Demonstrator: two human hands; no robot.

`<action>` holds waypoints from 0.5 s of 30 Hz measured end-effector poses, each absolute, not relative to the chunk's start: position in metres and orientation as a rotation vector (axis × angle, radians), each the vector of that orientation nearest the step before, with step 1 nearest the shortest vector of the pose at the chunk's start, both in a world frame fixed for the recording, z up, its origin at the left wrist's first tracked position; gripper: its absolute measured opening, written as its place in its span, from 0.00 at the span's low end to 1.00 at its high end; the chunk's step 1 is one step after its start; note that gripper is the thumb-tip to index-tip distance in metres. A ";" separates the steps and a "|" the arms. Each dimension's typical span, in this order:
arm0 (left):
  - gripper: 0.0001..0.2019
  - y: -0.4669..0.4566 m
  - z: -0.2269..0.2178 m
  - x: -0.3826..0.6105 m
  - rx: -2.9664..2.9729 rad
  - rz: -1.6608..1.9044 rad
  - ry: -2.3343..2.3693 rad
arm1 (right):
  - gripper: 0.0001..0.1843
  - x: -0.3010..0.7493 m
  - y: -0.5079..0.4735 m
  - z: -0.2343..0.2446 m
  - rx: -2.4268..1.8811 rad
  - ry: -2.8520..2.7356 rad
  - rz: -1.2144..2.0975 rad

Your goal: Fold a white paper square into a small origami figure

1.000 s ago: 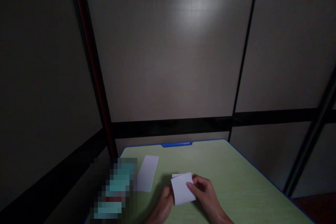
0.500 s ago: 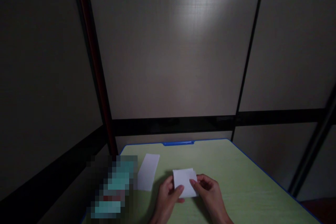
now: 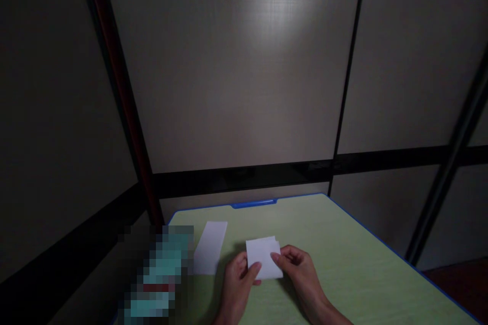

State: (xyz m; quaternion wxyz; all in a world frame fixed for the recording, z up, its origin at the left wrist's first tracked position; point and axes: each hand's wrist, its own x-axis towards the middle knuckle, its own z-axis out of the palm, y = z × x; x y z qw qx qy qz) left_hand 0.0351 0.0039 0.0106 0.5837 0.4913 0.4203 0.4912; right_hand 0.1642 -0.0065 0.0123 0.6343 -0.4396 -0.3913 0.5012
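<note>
One table (image 3: 354,269): pale green top with a faint grain, trimmed in blue edging (image 3: 204,208), a blue handle (image 3: 254,203) set into the far edge. The top narrows from my view toward the far wall.

One square of white paper (image 3: 263,259), in layers whose edges do not quite line up at the far right corner, held over the near middle of the table.

One left hand (image 3: 238,282), pinching the paper's near left side, thumb on top and fingers beneath. One right hand (image 3: 299,266), in a narrow pinch on the right edge, thumb likewise on top.

One oblong white sheet (image 3: 210,248), lying flat, far and left of the hands.

One teal item (image 3: 163,264) at the left edge, masked into blocks; its nature cannot be told.

Surroundings, dim: tall grey panels (image 3: 244,91) with a soft patch of light high up; a glossy black band (image 3: 244,177) crossing low; a dark red upright (image 3: 120,76) at left; reddish floor (image 3: 461,284) at right.
</note>
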 end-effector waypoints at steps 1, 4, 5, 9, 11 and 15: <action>0.16 0.004 0.010 0.035 1.150 1.141 0.975 | 0.10 0.164 -0.006 0.011 -1.008 -0.892 1.146; 0.16 0.005 0.007 0.034 1.146 1.133 0.962 | 0.11 0.164 -0.004 0.009 -1.012 -0.881 1.141; 0.17 0.005 0.006 0.035 1.140 1.133 0.962 | 0.11 0.164 -0.004 0.008 -1.005 -0.877 1.139; 0.17 0.005 0.005 0.035 1.113 1.132 0.968 | 0.12 0.163 -0.004 0.007 -0.934 -0.865 1.155; 0.17 0.006 0.005 0.035 1.100 1.128 0.970 | 0.11 0.163 -0.004 0.007 -0.902 -0.874 1.176; 0.17 0.006 0.005 0.035 1.083 1.129 0.979 | 0.09 0.163 -0.004 0.007 -0.922 -0.910 1.197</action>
